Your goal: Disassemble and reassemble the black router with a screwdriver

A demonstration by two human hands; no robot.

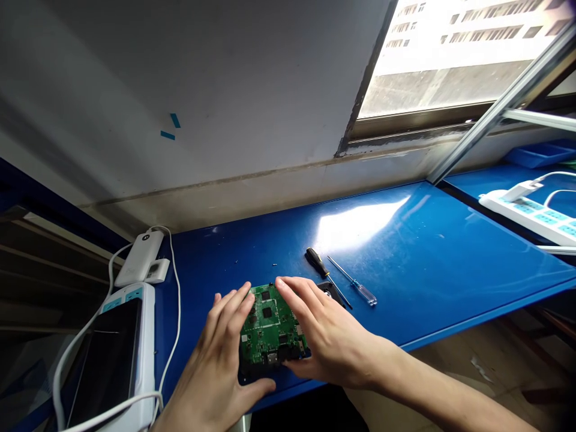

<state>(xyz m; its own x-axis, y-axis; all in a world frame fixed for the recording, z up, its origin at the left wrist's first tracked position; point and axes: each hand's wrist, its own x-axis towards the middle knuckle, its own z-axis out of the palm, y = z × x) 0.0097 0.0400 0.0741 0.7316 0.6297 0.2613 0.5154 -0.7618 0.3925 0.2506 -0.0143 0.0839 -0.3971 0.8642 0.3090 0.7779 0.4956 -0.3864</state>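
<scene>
A green circuit board (269,324) with a dark edge beneath it lies near the front of the blue table, between my hands. My left hand (216,360) holds its left side, fingers along the upper left edge and thumb by the near edge. On the right side, my right hand (330,336) grips the board with fingers at the far edge and thumb at the near one. A black part (332,291) shows partly behind my right hand. Beside it lie a black-handled screwdriver (317,262) and a clear-handled screwdriver (363,292). A tiny screw (274,264) rests beyond the board.
At left, a dark-screened phone (105,354) lies on a white power strip (146,312), near a white power bank (141,255) and a looping white cable (179,300). Another power strip (531,213) and a blue tray (540,153) stand at right, past a metal post (486,114).
</scene>
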